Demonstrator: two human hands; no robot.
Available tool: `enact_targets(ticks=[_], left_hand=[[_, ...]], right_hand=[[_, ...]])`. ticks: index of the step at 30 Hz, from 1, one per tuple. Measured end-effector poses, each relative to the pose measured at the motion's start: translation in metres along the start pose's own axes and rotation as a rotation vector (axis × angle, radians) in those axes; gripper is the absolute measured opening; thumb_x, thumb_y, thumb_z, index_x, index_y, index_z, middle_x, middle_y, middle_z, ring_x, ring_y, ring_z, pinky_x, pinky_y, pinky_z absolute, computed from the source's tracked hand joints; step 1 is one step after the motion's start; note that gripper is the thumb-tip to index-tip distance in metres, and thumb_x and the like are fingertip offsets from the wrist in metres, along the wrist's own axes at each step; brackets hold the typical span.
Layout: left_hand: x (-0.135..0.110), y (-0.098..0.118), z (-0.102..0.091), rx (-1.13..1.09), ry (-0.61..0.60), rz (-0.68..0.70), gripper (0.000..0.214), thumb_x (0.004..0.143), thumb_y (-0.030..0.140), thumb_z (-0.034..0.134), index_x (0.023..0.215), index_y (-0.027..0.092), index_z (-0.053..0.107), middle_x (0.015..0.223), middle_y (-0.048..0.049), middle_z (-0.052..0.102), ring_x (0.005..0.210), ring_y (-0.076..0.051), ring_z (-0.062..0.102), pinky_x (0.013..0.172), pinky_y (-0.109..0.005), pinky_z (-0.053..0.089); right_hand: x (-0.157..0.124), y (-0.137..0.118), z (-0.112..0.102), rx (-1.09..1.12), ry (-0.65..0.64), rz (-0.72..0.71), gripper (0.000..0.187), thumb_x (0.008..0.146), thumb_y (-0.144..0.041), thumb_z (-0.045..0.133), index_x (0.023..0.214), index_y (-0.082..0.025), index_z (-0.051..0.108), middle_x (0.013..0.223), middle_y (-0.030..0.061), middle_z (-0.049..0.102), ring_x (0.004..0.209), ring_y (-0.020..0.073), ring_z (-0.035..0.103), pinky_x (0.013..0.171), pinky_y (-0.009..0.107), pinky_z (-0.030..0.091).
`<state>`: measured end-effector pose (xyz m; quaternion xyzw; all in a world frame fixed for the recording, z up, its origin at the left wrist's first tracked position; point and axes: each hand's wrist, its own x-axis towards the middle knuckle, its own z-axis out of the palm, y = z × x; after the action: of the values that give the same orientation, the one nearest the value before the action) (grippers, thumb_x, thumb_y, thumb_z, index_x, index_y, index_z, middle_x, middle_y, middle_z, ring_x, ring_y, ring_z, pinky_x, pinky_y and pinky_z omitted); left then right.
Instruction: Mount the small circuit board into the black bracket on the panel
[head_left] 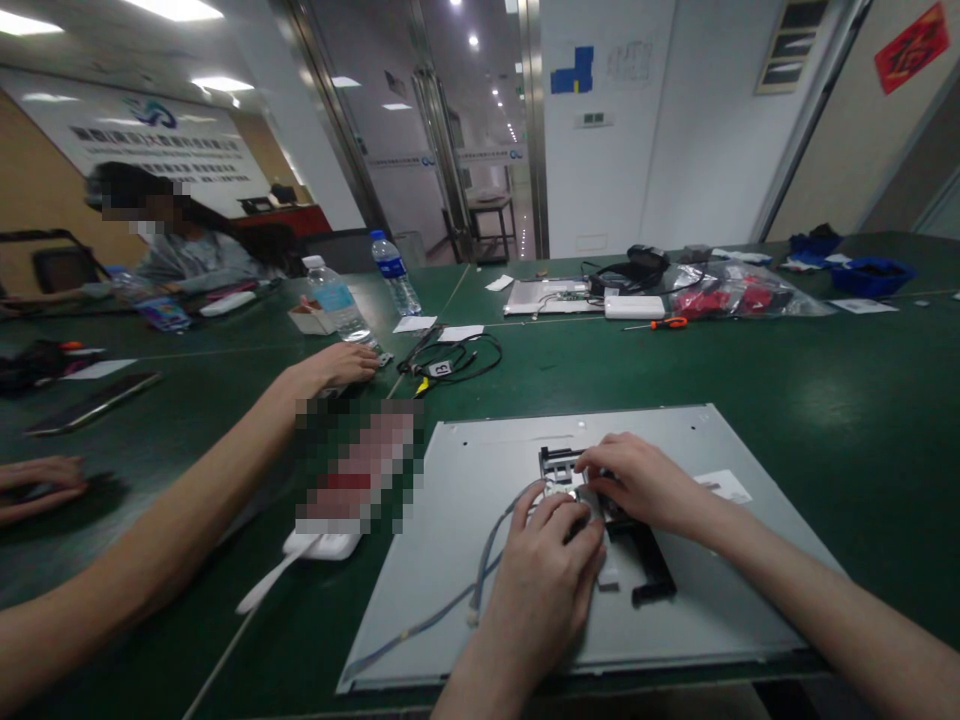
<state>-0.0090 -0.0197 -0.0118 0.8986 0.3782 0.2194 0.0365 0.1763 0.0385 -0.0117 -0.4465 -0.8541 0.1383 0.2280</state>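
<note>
A flat pale metal panel [420, 560] lies on the green table in front of me. Black plastic brackets [651, 565] sit on its middle, around some small metal parts. Over these parts my left hand [551, 560] is closed with curled fingers; what it grips is hidden under them. From the right, my right hand [645, 480] meets it, fingertips pinched together at the brackets' upper part, and the thing between them cannot be made out. A grey cable [442, 608] runs from under my left hand across the panel to its lower left. A white label [726, 486] lies beside my right wrist.
Another person's hand [334, 368] reaches in from the left, near a coiled black cable [480, 350]. A white-edged phone or power bank [330, 545] lies left of the panel. Bottles [396, 275], an orange-handled screwdriver [664, 323] and a plastic bag [750, 292] are farther back.
</note>
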Motion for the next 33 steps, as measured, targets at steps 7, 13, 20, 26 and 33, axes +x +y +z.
enact_targets(ticks=[7,13,20,26,33], left_hand=[[0.0010,-0.0003,-0.0012,0.017,0.009,0.016,0.023,0.089,0.015,0.048,0.103,0.023,0.063,0.097,-0.0034,0.063,0.100,-0.022,0.054,0.105,-0.051,0.030],[0.0001,0.0000,-0.0004,0.003,0.029,0.033,0.025,0.083,0.008,0.050,0.098,0.023,0.064,0.093,-0.0026,0.065,0.096,-0.021,0.056,0.105,-0.051,0.029],[-0.0008,-0.0013,0.0022,-0.024,0.021,0.008,0.024,0.084,0.007,0.049,0.094,0.022,0.063,0.090,-0.0020,0.065,0.093,-0.019,0.057,0.105,-0.047,0.029],[0.0032,-0.0002,-0.0003,-0.027,0.015,-0.017,0.021,0.085,0.008,0.048,0.092,0.022,0.062,0.090,-0.0022,0.063,0.093,-0.019,0.056,0.103,-0.046,0.032],[0.0059,0.0027,-0.0066,-0.044,0.026,-0.095,0.017,0.081,0.013,0.057,0.095,0.022,0.061,0.098,-0.0036,0.060,0.098,-0.022,0.053,0.101,-0.047,0.034]], right_hand=[[0.0000,0.0007,0.0002,0.008,-0.003,-0.027,0.025,0.076,-0.004,0.060,0.095,-0.020,0.065,0.086,0.0042,0.066,0.084,0.0186,0.057,0.077,0.030,0.041],[-0.0007,0.0010,-0.0002,0.035,-0.015,-0.018,0.024,0.076,-0.007,0.062,0.095,-0.021,0.064,0.085,0.0036,0.066,0.082,0.0180,0.056,0.076,0.029,0.040],[-0.0016,0.0018,-0.0033,0.064,-0.040,-0.014,0.024,0.077,-0.006,0.061,0.096,-0.021,0.065,0.082,0.0028,0.066,0.080,0.0170,0.057,0.076,0.029,0.040],[-0.0007,0.0014,-0.0025,0.086,-0.042,-0.026,0.027,0.077,-0.004,0.059,0.098,-0.020,0.066,0.090,0.0051,0.067,0.086,0.0176,0.058,0.078,0.029,0.042],[-0.0013,-0.0001,-0.0042,0.096,-0.043,-0.048,0.025,0.079,-0.005,0.058,0.098,-0.019,0.065,0.088,0.0046,0.067,0.084,0.0171,0.058,0.077,0.028,0.041]])
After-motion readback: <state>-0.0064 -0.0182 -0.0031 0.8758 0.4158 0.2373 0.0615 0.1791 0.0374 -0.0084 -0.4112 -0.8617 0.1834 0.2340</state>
